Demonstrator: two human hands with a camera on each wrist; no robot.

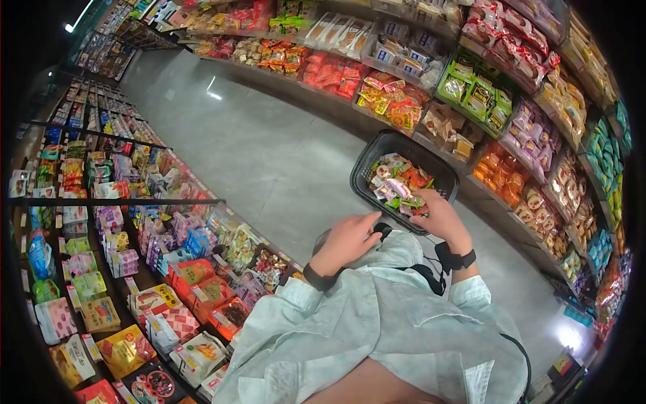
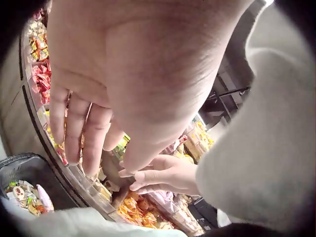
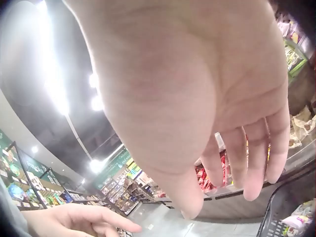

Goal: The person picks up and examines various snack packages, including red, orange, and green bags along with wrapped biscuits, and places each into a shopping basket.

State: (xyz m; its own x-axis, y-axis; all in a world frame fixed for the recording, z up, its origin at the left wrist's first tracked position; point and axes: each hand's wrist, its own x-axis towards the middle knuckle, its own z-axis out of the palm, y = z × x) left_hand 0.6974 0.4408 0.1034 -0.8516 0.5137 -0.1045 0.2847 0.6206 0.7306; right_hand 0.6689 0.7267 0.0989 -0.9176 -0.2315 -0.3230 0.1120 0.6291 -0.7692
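Observation:
My left hand [image 1: 345,244] hovers before my body, its fingers extended toward the near edge of a black basket [image 1: 358,163]. In the left wrist view its fingers [image 2: 75,129] hang loose with nothing in them. The right hand [image 1: 441,221] is over the basket's near right side in the head view, overlapping the rim. Its fingers [image 3: 256,160] look straight and relaxed in the right wrist view, and the palm is bare. Small wrapped snacks [image 1: 397,182] in mixed colours lie in the basket, among them a pinkish-white packet.
Tiered shelves of packaged snacks [image 1: 478,97] curve along the far and right sides. On the left stands another shelf with boxes and bags [image 1: 128,350]. A grey floor aisle [image 1: 269,148] runs between them. Both wrists wear black bands [image 1: 455,257].

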